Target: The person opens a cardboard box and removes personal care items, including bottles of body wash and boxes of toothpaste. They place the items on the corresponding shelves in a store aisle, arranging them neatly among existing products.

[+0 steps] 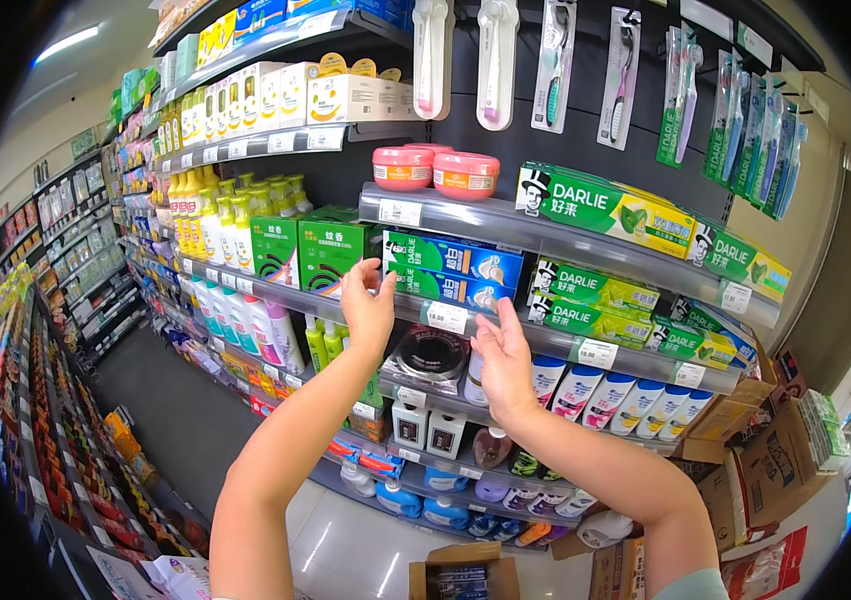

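Both my arms reach up towards a shop shelf, and neither hand holds anything. My left hand (367, 304) has loosely curled fingers apart, at the left end of two stacked blue-and-green Darlie toothpaste boxes (455, 259). Whether its fingertips touch the boxes cannot be told. My right hand (502, 360) is palm-inward and open below the stack's right end, in front of the shelf's price rail (446, 317). Left of the stack stand green mosquito coil boxes (331, 251). To its right lie green-and-yellow toothpaste boxes (594, 289).
Pink jars (466, 176) and long toothpaste boxes (605, 202) sit one shelf higher, beneath hanging toothbrushes (555, 67). Shampoo bottles (609, 397) line the shelf below. An open cardboard box (463, 555) stands on the floor; more cartons (778, 457) are at right. Snack shelving (57, 405) borders the aisle.
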